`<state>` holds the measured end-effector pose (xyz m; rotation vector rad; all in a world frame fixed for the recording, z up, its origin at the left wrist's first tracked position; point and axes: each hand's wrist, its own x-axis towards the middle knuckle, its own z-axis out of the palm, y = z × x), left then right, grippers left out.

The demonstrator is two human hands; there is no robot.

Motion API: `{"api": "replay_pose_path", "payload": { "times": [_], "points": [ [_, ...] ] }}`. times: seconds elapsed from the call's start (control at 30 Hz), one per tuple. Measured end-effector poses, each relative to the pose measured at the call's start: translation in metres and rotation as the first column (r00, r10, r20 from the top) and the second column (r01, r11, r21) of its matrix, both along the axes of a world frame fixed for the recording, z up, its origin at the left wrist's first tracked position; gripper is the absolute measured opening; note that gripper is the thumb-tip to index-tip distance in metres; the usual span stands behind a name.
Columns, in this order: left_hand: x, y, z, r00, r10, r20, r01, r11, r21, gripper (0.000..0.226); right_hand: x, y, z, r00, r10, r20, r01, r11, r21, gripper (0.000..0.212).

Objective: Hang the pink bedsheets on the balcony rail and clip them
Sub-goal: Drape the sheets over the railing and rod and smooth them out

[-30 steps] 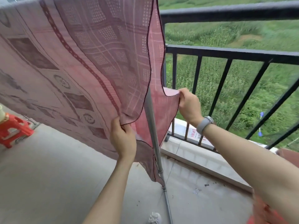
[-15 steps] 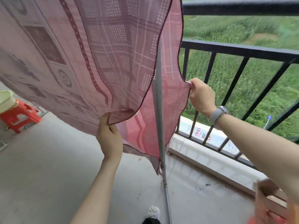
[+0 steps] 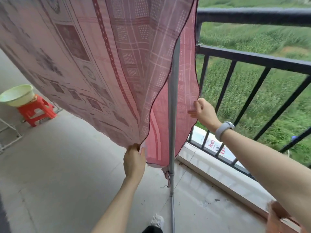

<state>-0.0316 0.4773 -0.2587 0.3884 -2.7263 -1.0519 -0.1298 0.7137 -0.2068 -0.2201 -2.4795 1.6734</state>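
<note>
— Fingers (image 3: 196,105) of the right hand (image 3: 204,113) are pinched narrow on the side hem of the pink bedsheet (image 3: 104,61), thumb under, knuckles turned toward the railing (image 3: 252,56). Is that how it reads to you?

— Yes. That arm reaches in from the lower right, nearly straight, with a pale watch (image 3: 223,130) on the wrist. The left hand (image 3: 134,161)?

— Lower down, arm stretched up from the bottom edge, back of the hand to the camera. Its fingers are closed on the bottom corner of the sheet's front layer, where the dark hem dips.

— And the sheet itself?

— It hangs from above the top of the view, spreading left across the balcony in two layers. A grey metal pole (image 3: 172,115) stands upright between the hands, in front of the rear layer, with the front layer's edge lying across it higher up.

— What it hangs from?

— Cannot tell; the top is out of sight. The black railing lies just beyond its right edge.

— Anything else?

— A pale green basin (image 3: 16,95) sits on a red stool (image 3: 36,110) at far left, well apart from both hands.
</note>
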Motion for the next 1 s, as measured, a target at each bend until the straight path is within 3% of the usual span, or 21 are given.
{"api": "replay_pose_path", "payload": {
  "times": [0.13,0.27,0.4,0.5,0.57,0.63,0.73,0.87,0.93,1.0],
  "points": [
    [0.011,-0.002,-0.024,0.994,0.031,0.104,-0.030,0.999,-0.012,0.016,0.005,0.000,-0.028,0.994,0.088,0.060,-0.095,0.989,0.117,0.013],
    [0.015,-0.019,-0.027,0.984,0.174,0.029,-0.175,0.984,0.038,0.015,0.007,-0.002,-0.063,0.964,0.025,0.265,0.023,0.984,-0.175,0.029],
    [0.017,-0.041,-0.016,0.944,0.323,-0.061,-0.326,0.944,-0.046,0.015,-0.007,0.009,-0.053,0.976,-0.207,0.073,0.200,0.975,0.092,0.018],
    [0.028,-0.031,-0.022,0.991,0.131,0.032,-0.122,0.971,-0.207,0.015,-0.011,0.017,-0.034,0.975,-0.210,-0.078,0.224,0.937,0.268,0.024],
    [0.039,-0.011,-0.030,0.992,-0.060,0.111,0.077,0.984,-0.160,0.017,-0.013,0.022,-0.032,0.977,-0.181,-0.114,0.211,0.908,0.363,0.025],
    [0.044,0.008,-0.034,0.983,-0.145,0.113,0.152,0.987,-0.056,0.017,-0.013,0.028,-0.033,0.975,-0.160,-0.152,0.211,0.880,0.425,0.023],
    [0.043,0.020,-0.034,0.986,-0.158,0.060,0.161,0.986,-0.043,0.017,-0.020,0.039,-0.019,0.953,-0.217,-0.213,0.292,0.850,0.438,0.022],
    [0.028,-0.004,-0.031,0.999,0.044,0.007,-0.044,0.996,-0.081,0.019,-0.044,0.055,0.017,0.927,-0.309,-0.211,0.366,0.865,0.344,0.028],
    [0.022,-0.012,-0.032,0.996,0.065,0.059,-0.060,0.995,-0.080,0.019,-0.044,0.054,0.015,0.943,-0.280,-0.182,0.328,0.881,0.342,0.027],
    [0.020,-0.004,-0.034,0.993,-0.055,0.108,0.062,0.996,-0.064,0.019,-0.033,0.050,-0.008,0.980,-0.185,-0.071,0.198,0.894,0.403,0.025]
  ]
}}
